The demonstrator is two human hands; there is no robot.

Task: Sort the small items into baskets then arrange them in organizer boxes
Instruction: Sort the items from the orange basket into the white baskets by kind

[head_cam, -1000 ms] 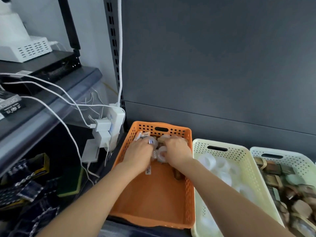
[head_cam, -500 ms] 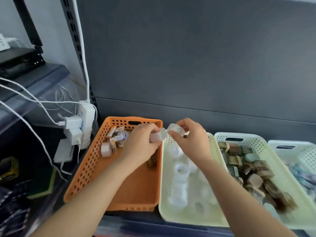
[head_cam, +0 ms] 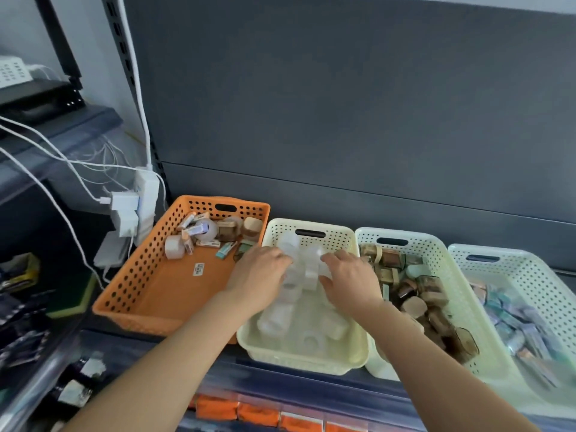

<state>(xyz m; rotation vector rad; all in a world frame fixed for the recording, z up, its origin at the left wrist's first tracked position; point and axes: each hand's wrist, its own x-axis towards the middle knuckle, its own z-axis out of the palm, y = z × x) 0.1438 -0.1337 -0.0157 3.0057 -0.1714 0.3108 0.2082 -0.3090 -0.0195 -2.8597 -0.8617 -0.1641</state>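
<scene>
Dark grey shelving panels fill the background, with a slotted upright at eleven o'clock down which a white cable is run to a white power strip crowded with plugs at nine o'clock. Four perforated baskets are lined up along the shelf. Farthest left, the orange basket is seen with its near half bare apart from a small label, while at its far end a cluster of mixed small items is gathered: pale tape rolls, small boxed pieces and brown-capped jars. Just beside it, touching at the rim, the cream basket is filled with translucent white tape rolls. Both hands are reached into this basket from six o'clock. The left hand is held palm down at the basket's left side, its fingers curled against the rolls; whether a roll is actually gripped cannot be told through the blur. The right hand is placed at the basket's right side, fingers bent toward a white roll standing between the two hands, and its grip likewise cannot be told. To the right, the pale green basket is packed with brown jars and tan lids. At three o'clock, the last white basket is loaded with bluish wrapped items, blurred. Below the shelf edge at six o'clock, a row of orange packets is visible.
</scene>
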